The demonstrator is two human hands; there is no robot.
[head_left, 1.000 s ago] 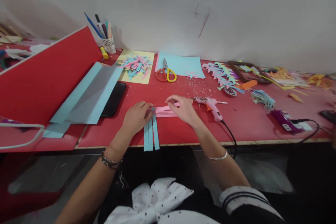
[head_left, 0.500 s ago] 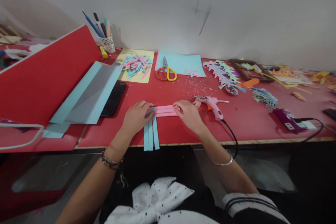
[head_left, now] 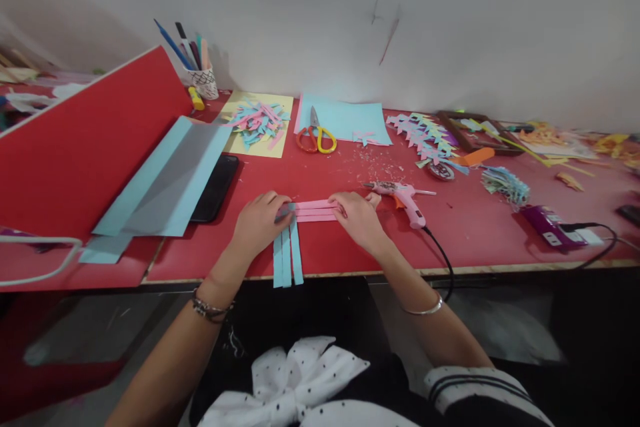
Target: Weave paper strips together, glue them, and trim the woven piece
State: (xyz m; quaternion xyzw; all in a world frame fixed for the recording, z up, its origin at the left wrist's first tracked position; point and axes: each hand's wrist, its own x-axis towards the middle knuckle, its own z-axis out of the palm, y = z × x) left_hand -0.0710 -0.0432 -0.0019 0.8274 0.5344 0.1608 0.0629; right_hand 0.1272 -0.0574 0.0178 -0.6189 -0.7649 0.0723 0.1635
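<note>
Pink paper strips (head_left: 316, 211) stretch sideways between my two hands, low over the red table. My left hand (head_left: 261, 221) is closed at their left end, where blue paper strips (head_left: 287, 257) cross them and hang toward the table's front edge. At the right end my right hand (head_left: 361, 217) pinches the pink strips between thumb and fingers. The woven part under my left fingers is mostly hidden. Just right of my right hand lies a pink glue gun (head_left: 407, 199), its nozzle close to my fingers.
Scissors (head_left: 316, 137) rest by blue paper sheets (head_left: 357, 117) at the back. Paper scraps (head_left: 260, 121) lie on a yellow sheet. A phone (head_left: 216, 190) and folded blue paper (head_left: 165, 180) are left. Braided paper (head_left: 420, 137) and a purple power box (head_left: 553, 228) sit right.
Both hands keep their hold on the strips with barely any movement. The whole view has shifted very slightly.
</note>
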